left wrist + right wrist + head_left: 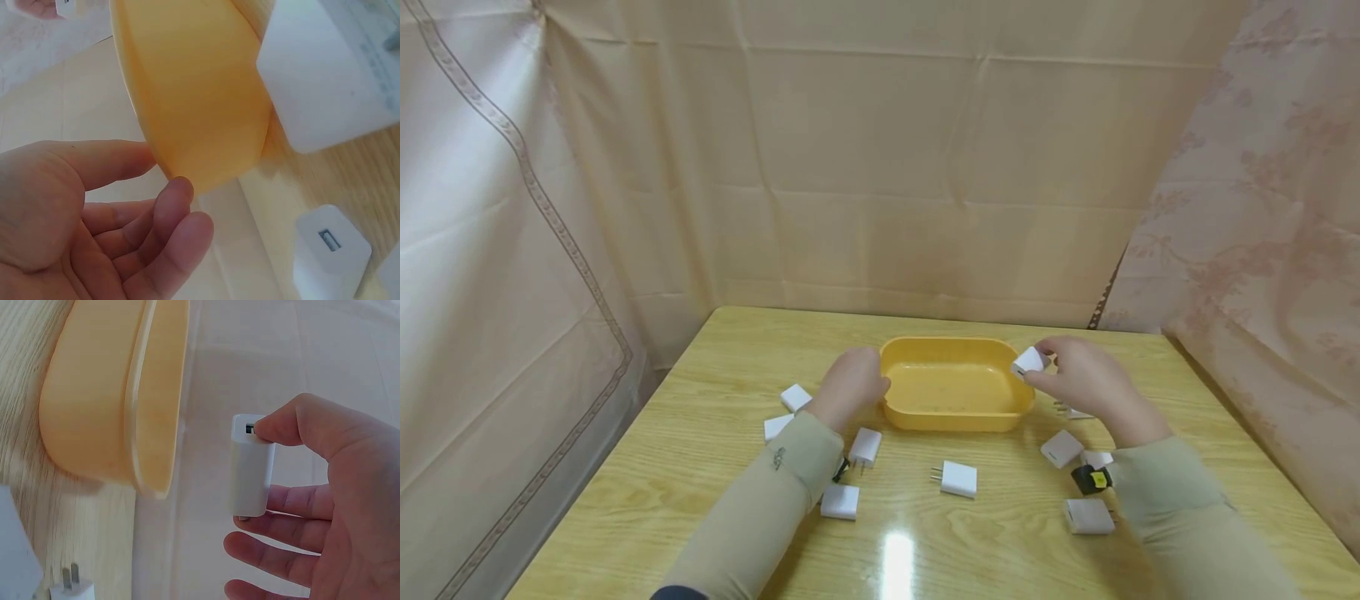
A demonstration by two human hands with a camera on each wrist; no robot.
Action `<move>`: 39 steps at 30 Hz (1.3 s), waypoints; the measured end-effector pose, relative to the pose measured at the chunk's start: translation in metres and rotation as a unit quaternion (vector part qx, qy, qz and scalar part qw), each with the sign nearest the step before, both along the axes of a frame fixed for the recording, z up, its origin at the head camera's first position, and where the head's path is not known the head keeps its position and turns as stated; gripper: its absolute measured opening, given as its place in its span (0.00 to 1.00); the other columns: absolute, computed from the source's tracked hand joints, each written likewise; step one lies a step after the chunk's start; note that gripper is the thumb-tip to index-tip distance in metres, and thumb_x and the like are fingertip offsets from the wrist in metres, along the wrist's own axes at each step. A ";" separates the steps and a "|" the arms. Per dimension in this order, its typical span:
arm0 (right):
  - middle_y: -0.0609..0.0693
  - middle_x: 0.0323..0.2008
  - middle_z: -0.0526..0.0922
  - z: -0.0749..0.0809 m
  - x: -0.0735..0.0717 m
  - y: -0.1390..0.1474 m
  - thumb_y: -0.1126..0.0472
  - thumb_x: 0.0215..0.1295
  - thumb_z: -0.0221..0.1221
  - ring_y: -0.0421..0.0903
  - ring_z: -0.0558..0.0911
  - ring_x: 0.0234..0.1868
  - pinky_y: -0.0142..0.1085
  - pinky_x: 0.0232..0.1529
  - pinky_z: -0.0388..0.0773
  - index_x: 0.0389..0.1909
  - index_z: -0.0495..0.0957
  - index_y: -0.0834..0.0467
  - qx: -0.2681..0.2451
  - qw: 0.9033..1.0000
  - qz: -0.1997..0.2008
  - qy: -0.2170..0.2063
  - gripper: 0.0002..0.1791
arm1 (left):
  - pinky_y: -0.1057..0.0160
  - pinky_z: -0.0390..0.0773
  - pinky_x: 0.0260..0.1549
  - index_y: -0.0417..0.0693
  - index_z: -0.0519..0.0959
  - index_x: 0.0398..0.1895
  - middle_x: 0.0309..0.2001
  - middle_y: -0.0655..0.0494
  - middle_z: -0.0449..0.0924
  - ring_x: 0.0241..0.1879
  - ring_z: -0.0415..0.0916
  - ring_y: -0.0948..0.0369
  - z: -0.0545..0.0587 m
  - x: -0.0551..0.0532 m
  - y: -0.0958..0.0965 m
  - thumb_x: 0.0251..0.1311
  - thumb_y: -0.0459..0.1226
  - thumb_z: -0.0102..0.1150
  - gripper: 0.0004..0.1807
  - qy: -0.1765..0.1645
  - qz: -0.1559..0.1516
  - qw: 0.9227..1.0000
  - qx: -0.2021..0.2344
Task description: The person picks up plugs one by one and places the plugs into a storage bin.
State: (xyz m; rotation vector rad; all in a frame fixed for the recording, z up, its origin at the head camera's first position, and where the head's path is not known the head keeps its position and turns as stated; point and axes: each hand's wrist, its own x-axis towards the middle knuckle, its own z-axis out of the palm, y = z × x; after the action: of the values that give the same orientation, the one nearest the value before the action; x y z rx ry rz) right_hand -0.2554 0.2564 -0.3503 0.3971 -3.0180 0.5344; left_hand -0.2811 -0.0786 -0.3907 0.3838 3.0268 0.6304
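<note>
Head view is showing your right hand (1086,379), right of centre, pinching a white charger (1028,361) beside the right rim of the yellow tray (955,422). That tray is sitting mid-frame on the desk (722,392). Right wrist view is showing the charger standing apart from the tray, your thumb pressing near its slot (250,429). Your left hand (850,385), left of centre, is gripping the tray's left end, thumb and curled fingers meeting at its edge. Judging by this, you are putting a charger into the tray. Next, you are probably needing to shift it leftward in the frame, past the rim, and ease the pinch. Other chargers (959,480) are lying at lower centre and towards both sides, likely awaiting the same handling.
</note>
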 end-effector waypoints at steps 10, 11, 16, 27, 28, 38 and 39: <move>0.49 0.32 0.84 -0.007 -0.014 -0.026 0.50 0.61 0.65 0.44 0.71 0.21 0.38 0.23 0.68 0.55 0.80 0.64 -0.009 1.000 0.029 0.008 0.27 | 0.64 0.70 0.21 0.43 0.77 0.25 0.24 0.53 0.74 0.22 0.69 0.59 0.004 -0.002 0.006 0.60 0.29 0.59 0.07 -0.016 0.011 0.999 -0.040; 0.50 0.35 0.85 -0.008 -0.015 -0.028 0.50 0.61 0.66 0.44 0.72 0.22 0.38 0.24 0.69 0.55 0.80 0.65 -0.009 0.999 0.031 0.009 0.27 | 0.64 0.71 0.21 0.43 0.78 0.25 0.24 0.53 0.75 0.22 0.70 0.59 0.005 -0.002 0.007 0.60 0.29 0.60 0.06 -0.018 0.013 0.999 -0.040; 0.56 0.45 0.85 -0.016 -0.022 -0.040 0.49 0.62 0.66 0.46 0.76 0.29 0.39 0.30 0.74 0.56 0.80 0.66 -0.011 0.999 0.035 0.006 0.29 | 0.65 0.73 0.22 0.40 0.79 0.30 0.25 0.53 0.77 0.23 0.72 0.59 0.004 -0.005 0.009 0.61 0.28 0.60 0.03 -0.022 0.016 0.999 -0.037; 0.58 0.45 0.84 -0.026 -0.034 -0.048 0.49 0.62 0.65 0.49 0.78 0.34 0.43 0.34 0.76 0.55 0.80 0.66 -0.018 1.000 0.014 -0.015 0.28 | 0.65 0.73 0.21 0.41 0.79 0.32 0.26 0.52 0.76 0.23 0.72 0.59 -0.001 -0.011 0.011 0.63 0.28 0.59 0.03 -0.029 0.015 0.999 -0.041; 0.58 0.45 0.84 -0.026 -0.034 -0.048 0.49 0.61 0.65 0.49 0.78 0.34 0.43 0.34 0.76 0.55 0.80 0.66 -0.018 1.000 0.013 -0.015 0.28 | 0.65 0.73 0.21 0.41 0.79 0.32 0.26 0.52 0.76 0.23 0.72 0.59 -0.002 -0.011 0.011 0.63 0.28 0.60 0.03 -0.029 0.013 0.999 -0.043; 0.52 0.34 0.82 -0.030 -0.039 -0.044 0.50 0.62 0.64 0.49 0.76 0.31 0.41 0.31 0.73 0.45 0.81 0.63 0.000 1.000 0.011 -0.017 0.20 | 0.65 0.74 0.22 0.41 0.80 0.34 0.26 0.53 0.76 0.23 0.72 0.59 -0.004 -0.014 0.013 0.61 0.29 0.60 0.01 -0.026 0.012 0.998 -0.050; 0.52 0.33 0.81 -0.030 -0.039 -0.044 0.50 0.62 0.64 0.49 0.76 0.30 0.41 0.30 0.73 0.44 0.81 0.62 0.000 1.000 0.011 -0.019 0.19 | 0.65 0.74 0.22 0.41 0.80 0.34 0.26 0.53 0.76 0.23 0.72 0.59 -0.005 -0.014 0.013 0.61 0.29 0.60 0.01 -0.025 0.013 0.998 -0.053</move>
State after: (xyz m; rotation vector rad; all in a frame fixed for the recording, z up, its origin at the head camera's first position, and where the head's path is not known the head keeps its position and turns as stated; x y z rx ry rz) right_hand -0.2945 0.2124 -0.3805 0.4267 -3.0534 0.5514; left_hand -0.2953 -0.0656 -0.3955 0.3212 3.0059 0.4717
